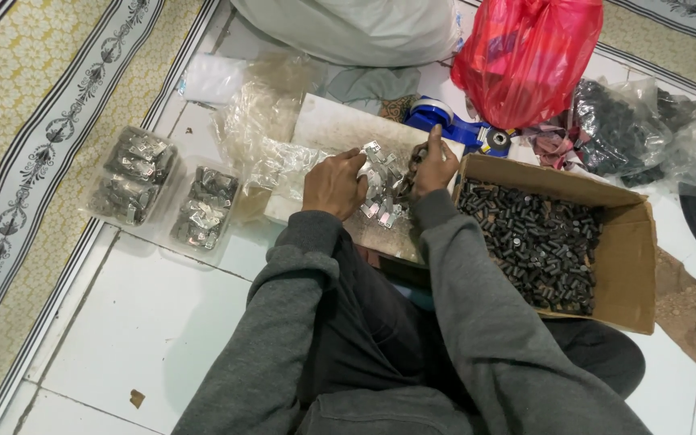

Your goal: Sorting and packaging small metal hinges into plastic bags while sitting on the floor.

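While over the board, both hands' grips closed: left hand on silvery clips, right hand likewise.

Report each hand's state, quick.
Left hand: curled on the small silvery pieces on the board.
Right hand: closed, pinching a small dark piece; what kind cannot be told.

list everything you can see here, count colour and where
board: one, whitish, floor ahead of the lap
small packets: a loose pile, silvery, on the board between the hands
filled bags: three, clear with silvery contents, floor at left
empty bags: a heap, clear, behind the board
box: one, brown cardboard, at right, full of dark small parts
tape dispenser: one, blue, behind the board
red bag: one, top centre
white sack: one, top
left hand: on the pile
right hand: pinching a small dark piece
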